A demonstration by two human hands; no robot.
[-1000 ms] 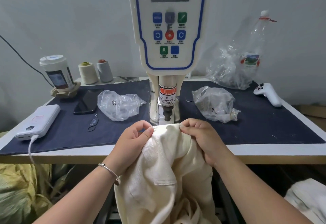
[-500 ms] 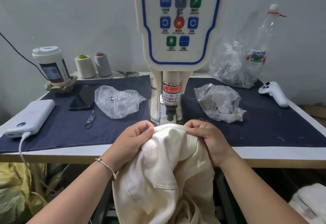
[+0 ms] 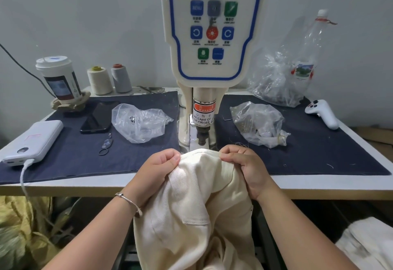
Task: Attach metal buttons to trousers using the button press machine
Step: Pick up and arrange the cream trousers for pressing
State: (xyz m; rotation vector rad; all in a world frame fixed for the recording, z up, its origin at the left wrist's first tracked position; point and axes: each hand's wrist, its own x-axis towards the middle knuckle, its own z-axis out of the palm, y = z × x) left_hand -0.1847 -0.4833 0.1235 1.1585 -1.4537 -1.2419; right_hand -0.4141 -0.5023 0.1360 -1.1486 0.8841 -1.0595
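Not much has moved in the last second — your grip on the trousers [image 3: 191, 206] looks the same as before, and the only real shift is the view dipping and drifting a bit, so the button press machine [image 3: 212, 35] sits a little differently in frame. The cloth hasn't visibly crept any further toward the punch [image 3: 202, 135].

Your left hand [image 3: 157, 169] is pinching the top edge of the cream fabric between thumb and fingers, and your right hand [image 3: 244, 163] is clenched on the same edge from the other side. Between them the edge is stretched up in a hump, right at the front of the machine, just below the punch. The rest of the garment hangs down off the table edge [image 3: 85, 189] into your lap.

So my read is you're lining up, not pressing yet. I can't see the lower die at all — the fabric hump hides it — and I can't tell whether a button is loaded. The clear bag [image 3: 138, 123] on the left and the fuller bag [image 3: 257, 123] on the right look like they hold the hardware, but the contents are too small to make out.

Fingertips are close to the punch, and the warning label [image 3: 204, 114] is right there, so I'd keep them out to the sides before you trigger anything.
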